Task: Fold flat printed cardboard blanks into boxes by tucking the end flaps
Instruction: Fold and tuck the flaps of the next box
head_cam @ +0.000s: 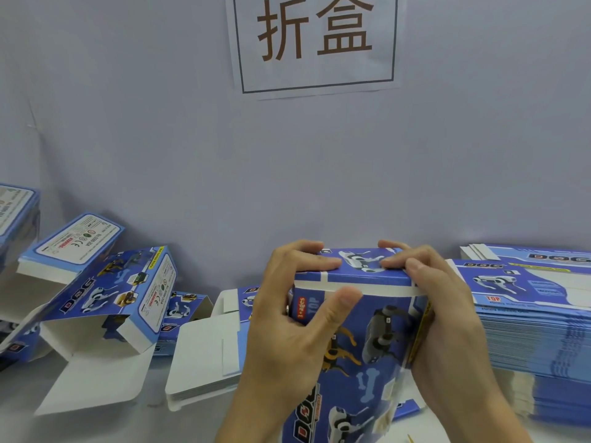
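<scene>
The box is held upright at 6 o'clock, clasped by both hands, left and right, so the top flap can be pressed in and tucked.

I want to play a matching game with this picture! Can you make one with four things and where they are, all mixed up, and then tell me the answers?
Things:
1. paper sign
2. stack of flat blanks
3. box being folded
4. folded open boxes

Places:
A. piled on the left of the table
B. held between the left hand and right hand
C. stuck on the wall
D. stacked on the right of the table

Pairs: 1-C, 2-D, 3-B, 4-A
</scene>
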{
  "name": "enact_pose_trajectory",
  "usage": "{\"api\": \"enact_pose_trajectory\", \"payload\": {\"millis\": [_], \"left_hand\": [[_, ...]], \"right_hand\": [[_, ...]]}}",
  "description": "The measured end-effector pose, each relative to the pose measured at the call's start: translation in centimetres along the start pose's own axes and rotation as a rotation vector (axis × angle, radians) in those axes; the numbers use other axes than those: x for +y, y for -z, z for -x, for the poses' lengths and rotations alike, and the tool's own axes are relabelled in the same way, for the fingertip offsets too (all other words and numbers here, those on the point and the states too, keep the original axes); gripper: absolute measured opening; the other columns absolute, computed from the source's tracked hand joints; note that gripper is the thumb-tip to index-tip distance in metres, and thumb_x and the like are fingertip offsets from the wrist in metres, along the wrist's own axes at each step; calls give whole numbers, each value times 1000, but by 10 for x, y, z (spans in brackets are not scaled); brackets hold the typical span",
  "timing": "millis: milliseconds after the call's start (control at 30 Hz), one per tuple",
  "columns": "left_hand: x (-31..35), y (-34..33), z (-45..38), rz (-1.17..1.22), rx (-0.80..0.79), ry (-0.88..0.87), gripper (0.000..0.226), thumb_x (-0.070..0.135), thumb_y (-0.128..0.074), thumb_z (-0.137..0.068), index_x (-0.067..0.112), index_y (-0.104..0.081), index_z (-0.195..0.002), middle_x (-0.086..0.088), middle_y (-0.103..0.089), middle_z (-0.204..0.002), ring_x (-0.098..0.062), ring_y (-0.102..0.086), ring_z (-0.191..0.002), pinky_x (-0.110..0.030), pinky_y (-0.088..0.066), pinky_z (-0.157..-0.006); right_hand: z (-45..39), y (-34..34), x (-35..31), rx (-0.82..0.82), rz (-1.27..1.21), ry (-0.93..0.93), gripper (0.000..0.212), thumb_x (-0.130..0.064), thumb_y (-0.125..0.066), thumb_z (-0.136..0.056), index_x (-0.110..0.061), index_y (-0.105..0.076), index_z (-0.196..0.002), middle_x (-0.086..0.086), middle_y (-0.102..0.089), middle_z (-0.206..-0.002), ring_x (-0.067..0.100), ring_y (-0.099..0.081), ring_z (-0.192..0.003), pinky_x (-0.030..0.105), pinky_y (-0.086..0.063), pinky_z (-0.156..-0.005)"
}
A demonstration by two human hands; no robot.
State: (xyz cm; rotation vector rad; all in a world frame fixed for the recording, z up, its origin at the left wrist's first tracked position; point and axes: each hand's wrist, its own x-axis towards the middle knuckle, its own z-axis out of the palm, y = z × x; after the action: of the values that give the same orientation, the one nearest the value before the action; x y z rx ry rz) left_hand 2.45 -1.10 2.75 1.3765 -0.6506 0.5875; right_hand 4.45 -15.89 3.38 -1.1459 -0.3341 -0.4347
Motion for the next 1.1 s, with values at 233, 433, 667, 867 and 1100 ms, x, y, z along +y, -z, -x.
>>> {"api": "enact_pose_trajectory", "payload": {"millis": [233,433,667,867,1100], "left_hand": [[-5,-3,0,29,59,40,30,57,-46,-85,40,-70,-94,17,-62,-122,-16,-56,-126,-24,-59,-67],[-2,-2,0,5,3,5,12,51,-62,-88,42,-67,-95,21,-57,-127,-14,-56,-125,-25,-60,-67],[-5,3,-1,47,-23,-5,18,36,-76,-74,34,-71,-91,16,-62,-125,-16,-64,-117,-32,-63,-66],[-8,3,-1,44,15,-18,13,28,-72,-76,29,-71,-90,14,-64,-122,-16,-64,-116,-28,-62,-64],[-10,7,-1,33,34,3,16,32,-72,-74,27,-71,-89,14,-64,-122,-15,-64,-117,-30,-62,-64]], "right_hand": [[8,1,4,48,47,51,23,-30,-48,-79,-23,-69,-71,-8,-69,-114,23,-69,-102,50,-57,-72],[8,5,9,51,66,80,24,-28,-48,-79,-21,-69,-70,-6,-69,-116,21,-66,-108,55,-53,-84],[7,6,9,2,4,97,16,-21,-48,-80,-25,-62,-78,-3,-68,-117,19,-74,-89,38,-58,-57],[13,1,6,-92,-50,110,17,-20,-41,-86,-14,-57,-89,-6,-70,-78,12,-70,-66,24,-53,-48],[12,-2,6,-150,-86,130,20,-12,-37,-84,-15,-54,-96,-1,-68,-79,23,-72,-75,30,-57,-51]]}}
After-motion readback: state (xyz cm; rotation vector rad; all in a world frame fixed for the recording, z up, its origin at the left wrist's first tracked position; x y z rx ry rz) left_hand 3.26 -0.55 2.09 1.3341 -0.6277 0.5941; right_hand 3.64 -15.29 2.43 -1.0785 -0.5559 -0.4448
